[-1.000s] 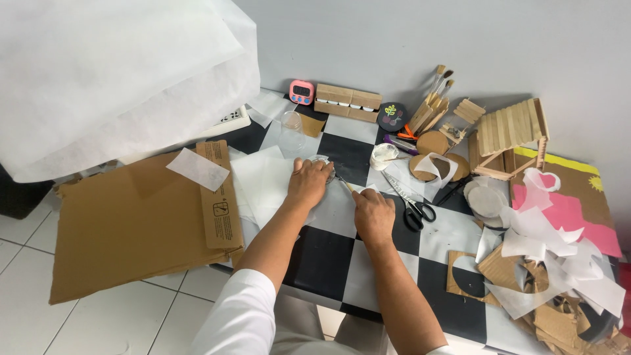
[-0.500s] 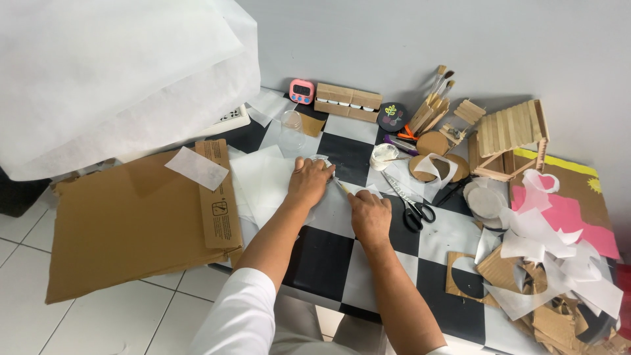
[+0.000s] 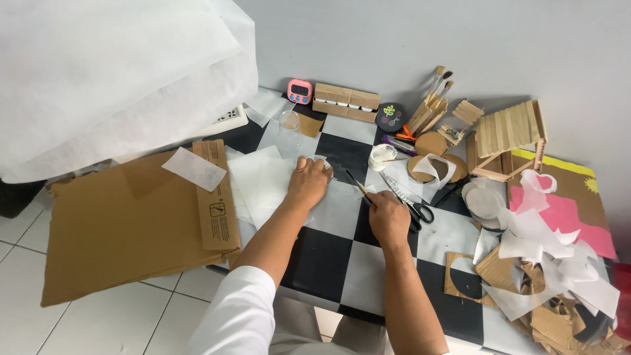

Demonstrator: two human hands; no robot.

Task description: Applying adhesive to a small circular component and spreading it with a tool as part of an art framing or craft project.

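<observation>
The right hand [image 3: 389, 217] sits nearest, its fingers closed round a thin wooden-handled tool [image 3: 357, 185] that slants up and left toward the other hand; I cannot tell whether it is a brush or a blade. Over the last second this hand has barely shifted, only turning the tool's tip a little. Just left of it, the left hand [image 3: 307, 183] lies flat, fingers spread and pressing down a translucent white sheet [image 3: 263, 181] on the checkered surface [image 3: 322, 263]; it has stayed in the same spot, so the sheet is still pinned while the tool works at its edge. Right beside the right fingers lie black-handled scissors [image 3: 411, 204], untouched. Left of the left fingers rests a flat brown cardboard [image 3: 125, 223] panel. Farther off stand a pink timer [image 3: 300, 91] and a small stick-built house [image 3: 509, 135].
</observation>
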